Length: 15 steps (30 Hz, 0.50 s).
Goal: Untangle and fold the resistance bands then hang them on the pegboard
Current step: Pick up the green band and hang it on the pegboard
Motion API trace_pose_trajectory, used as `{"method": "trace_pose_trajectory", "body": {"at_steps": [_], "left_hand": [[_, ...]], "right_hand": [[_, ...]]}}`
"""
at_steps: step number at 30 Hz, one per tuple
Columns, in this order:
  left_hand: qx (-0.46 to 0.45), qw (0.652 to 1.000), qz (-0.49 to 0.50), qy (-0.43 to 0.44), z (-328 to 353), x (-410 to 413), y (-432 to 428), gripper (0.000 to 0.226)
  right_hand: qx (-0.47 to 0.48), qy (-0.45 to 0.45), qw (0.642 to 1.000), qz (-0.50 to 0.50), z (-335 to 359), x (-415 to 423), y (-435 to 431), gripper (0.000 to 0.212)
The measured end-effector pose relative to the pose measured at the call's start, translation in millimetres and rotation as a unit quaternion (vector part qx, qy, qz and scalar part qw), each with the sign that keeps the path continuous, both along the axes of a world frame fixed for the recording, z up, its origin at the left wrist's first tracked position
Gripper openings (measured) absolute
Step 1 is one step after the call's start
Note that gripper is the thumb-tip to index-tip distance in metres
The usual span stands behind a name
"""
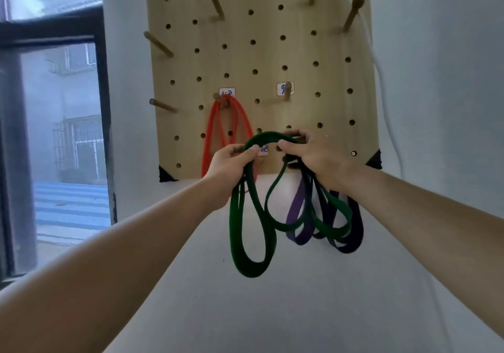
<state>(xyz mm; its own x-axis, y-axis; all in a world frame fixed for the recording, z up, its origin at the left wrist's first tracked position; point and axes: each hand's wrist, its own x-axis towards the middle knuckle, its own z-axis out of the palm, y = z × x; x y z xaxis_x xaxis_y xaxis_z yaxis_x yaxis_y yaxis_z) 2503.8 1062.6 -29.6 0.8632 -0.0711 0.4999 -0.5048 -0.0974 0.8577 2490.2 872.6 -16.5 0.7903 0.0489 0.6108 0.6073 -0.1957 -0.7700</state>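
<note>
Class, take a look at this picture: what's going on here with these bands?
A person faces a wooden pegboard, gripping a green band in both hands: the left hand holds one gathered part, the right hand another, with an arc of band between them and loops dangling below. A purple band hangs under the right hand, overlapping the green loops; whether it is held or on a hidden peg is unclear. A red band already hangs from a labelled peg.
</note>
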Motion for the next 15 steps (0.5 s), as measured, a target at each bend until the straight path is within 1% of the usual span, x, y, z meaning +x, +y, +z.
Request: {"method": "trace_pose_trajectory", "body": {"at_steps": [4,8,10,12,14,15], "left_hand": [[-0.026,0.999,0.027,-0.018,11.7,19.2,-3.2,0.029],[-0.015,0.998,0.053,-0.031,20.8,44.7,-0.6,0.033],[-0.015,0.998,0.061,-0.032,24.3,57.5,-3.6,0.032],[-0.012,0.998,0.064,-0.027,28.4,68.7,-10.3,0.033],[-0.026,0.999,0.044,-0.013,28.2,75.4,-18.2,0.03],[-0.022,0.999,0.041,-0.008,24.1,80.1,-21.7,0.029]], "right_hand": [[-0.021,-0.017,0.999,-0.043,14.0,19.8,4.4,0.024],[-0.021,-0.018,0.998,-0.059,12.7,40.9,12.7,0.021],[0.0,-0.018,0.998,-0.066,9.0,53.0,17.1,0.018],[0.043,-0.02,0.996,-0.078,5.5,64.3,20.4,0.013],[0.089,-0.017,0.991,-0.094,-0.8,72.9,21.4,0.013],[0.098,-0.012,0.99,-0.102,-6.0,76.5,21.2,0.013]]}}
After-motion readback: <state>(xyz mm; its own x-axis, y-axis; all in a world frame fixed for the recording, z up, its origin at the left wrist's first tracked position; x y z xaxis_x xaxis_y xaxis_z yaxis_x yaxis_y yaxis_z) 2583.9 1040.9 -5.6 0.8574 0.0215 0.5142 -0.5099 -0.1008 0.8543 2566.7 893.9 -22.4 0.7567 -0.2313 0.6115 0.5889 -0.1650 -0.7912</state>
